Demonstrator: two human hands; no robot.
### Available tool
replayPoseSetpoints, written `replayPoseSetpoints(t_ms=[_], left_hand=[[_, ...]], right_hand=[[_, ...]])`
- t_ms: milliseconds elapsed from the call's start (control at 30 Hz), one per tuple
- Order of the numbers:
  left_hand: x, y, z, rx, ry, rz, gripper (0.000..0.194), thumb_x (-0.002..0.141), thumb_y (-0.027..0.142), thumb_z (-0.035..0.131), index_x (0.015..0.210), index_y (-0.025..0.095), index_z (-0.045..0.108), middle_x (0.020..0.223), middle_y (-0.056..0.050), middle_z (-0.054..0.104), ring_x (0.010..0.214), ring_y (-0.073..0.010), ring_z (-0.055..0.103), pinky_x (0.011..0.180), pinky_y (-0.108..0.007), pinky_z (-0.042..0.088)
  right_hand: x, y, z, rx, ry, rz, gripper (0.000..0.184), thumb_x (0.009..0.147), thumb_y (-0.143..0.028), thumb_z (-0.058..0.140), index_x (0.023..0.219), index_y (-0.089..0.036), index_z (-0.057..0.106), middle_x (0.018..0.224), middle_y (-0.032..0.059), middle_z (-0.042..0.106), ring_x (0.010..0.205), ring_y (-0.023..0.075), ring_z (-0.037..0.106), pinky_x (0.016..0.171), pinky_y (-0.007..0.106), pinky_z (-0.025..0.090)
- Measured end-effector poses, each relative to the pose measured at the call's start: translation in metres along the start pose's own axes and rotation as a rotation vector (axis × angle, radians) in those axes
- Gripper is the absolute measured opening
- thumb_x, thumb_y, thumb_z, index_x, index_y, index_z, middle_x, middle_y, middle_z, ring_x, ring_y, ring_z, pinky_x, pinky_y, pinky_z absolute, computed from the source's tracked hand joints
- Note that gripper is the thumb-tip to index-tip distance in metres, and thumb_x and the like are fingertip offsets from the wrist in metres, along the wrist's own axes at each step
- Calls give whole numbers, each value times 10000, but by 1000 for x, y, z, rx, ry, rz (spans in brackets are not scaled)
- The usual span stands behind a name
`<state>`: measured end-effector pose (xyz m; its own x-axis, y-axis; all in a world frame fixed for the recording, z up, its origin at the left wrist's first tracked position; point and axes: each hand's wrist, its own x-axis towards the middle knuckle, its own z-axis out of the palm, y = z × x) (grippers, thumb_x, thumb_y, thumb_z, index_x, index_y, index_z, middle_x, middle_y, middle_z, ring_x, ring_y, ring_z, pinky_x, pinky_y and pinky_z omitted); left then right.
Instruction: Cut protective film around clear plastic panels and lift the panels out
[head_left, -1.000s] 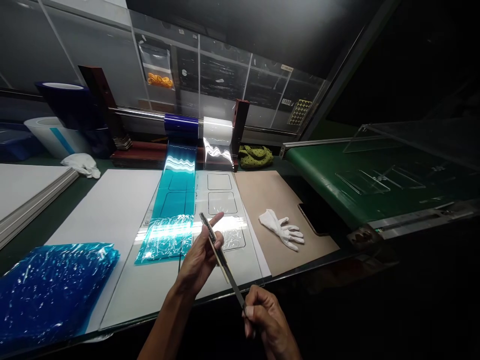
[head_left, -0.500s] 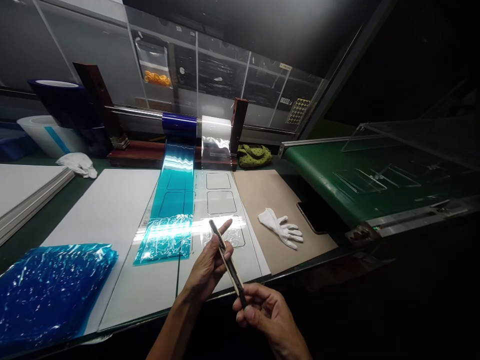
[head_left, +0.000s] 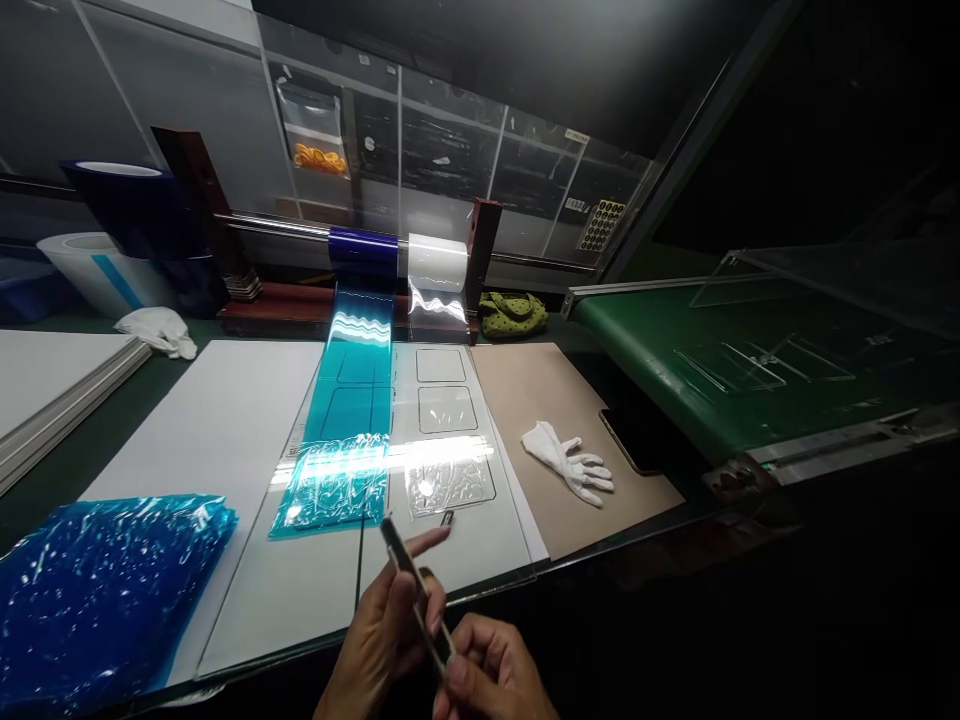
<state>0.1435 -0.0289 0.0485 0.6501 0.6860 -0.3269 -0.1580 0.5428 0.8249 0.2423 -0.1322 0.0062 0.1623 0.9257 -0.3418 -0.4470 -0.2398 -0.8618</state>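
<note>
Just before the teal film (head_left: 358, 410), your L hand (head_left: 386, 615) was closed round the slim dark tool (head_left: 421, 590), lower end pinched by your R hand (head_left: 491, 668). Loose R pinch prob. would've let it slip &, if sharp, nick you.

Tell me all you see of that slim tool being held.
The slim tool is long, straight and narrow, dark along its length with paler edges; its material is unclear. It slants from upper left to lower right in the picture. The left hand grips its middle, the right hand its near end.
</note>
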Motion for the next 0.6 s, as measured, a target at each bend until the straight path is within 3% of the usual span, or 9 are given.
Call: replayPoseSetpoints(t_ms=[100,167,233,300,367,433,533,600], left_hand=[[-13,-7,-12,3,50,-46,734,688,717,570,1245,243,513,572,34,485,425,-34,209,402,-183,128],[-18,-5,-16,-15,121,-32,749,682,729,564,1261,258,503,564,35,487,427,-41,255,405,-173,178],[-20,3,-18,-44,229,0,714,718,698,557,1295,287,471,574,41,494,436,-43,287,410,-157,232],[-17,14,-21,-86,314,22,659,753,654,559,1310,318,456,614,41,522,440,-33,283,405,-132,265],[-11,22,-27,-147,340,23,606,764,610,587,1294,337,479,650,43,539,438,-18,248,389,-101,261],[-3,27,-34,-230,325,23,587,752,579,626,1276,341,510,667,40,543,442,-10,244,382,-82,266],[10,25,-42,-332,319,43,614,715,537,691,1266,313,538,693,19,561,454,-8,274,379,-72,280],[17,24,-44,-368,327,70,617,722,525,692,1272,291,539,711,7,569,466,-10,296,385,-73,291]], right_hand=[[3,2,10,-108,38,25,526,655,-677,670,633,-174,519,486,-9,581,380,78,501,390,169,342],[7,-10,12,-287,13,15,520,731,-670,602,599,-171,533,479,-10,567,391,86,511,393,173,331],[18,-28,7,-606,39,-80,426,872,-527,525,668,-164,613,580,17,622,493,108,573,461,192,385],[36,-47,-1,-1016,148,-259,243,946,-280,463,900,-187,683,798,47,668,658,133,616,574,221,438],[58,-59,-11,-1401,222,-405,330,904,-78,450,1100,-255,647,981,61,627,797,157,610,617,232,448],[77,-65,-19,-1632,179,-445,412,842,15,468,1057,-279,661,1043,64,586,884,183,591,596,227,444],[88,-67,-24,-1696,134,-461,301,799,26,516,883,-219,671,1076,77,584,978,225,565,623,251,462],[82,-66,-23,-1614,151,-466,253,812,-4,526,923,-195,648,1078,87,607,973,220,579,687,281,482]])
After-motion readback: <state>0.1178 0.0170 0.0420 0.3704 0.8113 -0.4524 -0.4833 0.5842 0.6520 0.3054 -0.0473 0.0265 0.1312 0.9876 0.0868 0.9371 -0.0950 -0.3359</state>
